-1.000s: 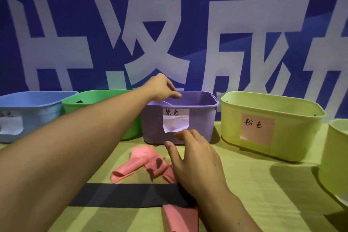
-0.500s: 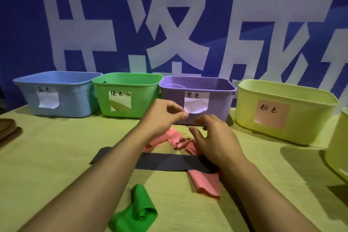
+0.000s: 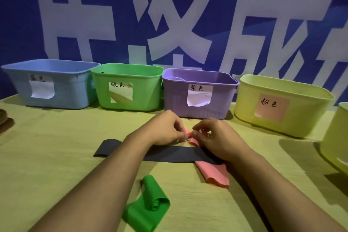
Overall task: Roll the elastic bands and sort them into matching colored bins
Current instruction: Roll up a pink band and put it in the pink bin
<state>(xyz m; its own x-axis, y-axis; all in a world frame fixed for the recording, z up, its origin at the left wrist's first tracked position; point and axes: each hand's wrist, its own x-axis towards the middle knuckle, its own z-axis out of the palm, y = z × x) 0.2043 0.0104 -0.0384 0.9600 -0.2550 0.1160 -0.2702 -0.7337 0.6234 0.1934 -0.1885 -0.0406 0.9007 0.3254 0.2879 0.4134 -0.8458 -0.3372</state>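
From the head view, the left hand (image 3: 165, 130) and right hand (image 3: 216, 137) each pinch the far end of the pink band (image 3: 212, 173), just before the purple bin (image 3: 199, 94) on the worktop (image 3: 56, 156). The black band (image 3: 165, 153) lying across it could drag along and loosen the roll. The green band (image 3: 148, 207) lies nearer; the pink-labelled bin (image 3: 282, 103) stands right.

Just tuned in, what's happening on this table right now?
Both hands, the left hand and the right hand, pinch one end of the pink band in front of the purple bin. The pink band runs under the black band. A partly rolled green band lies nearer.
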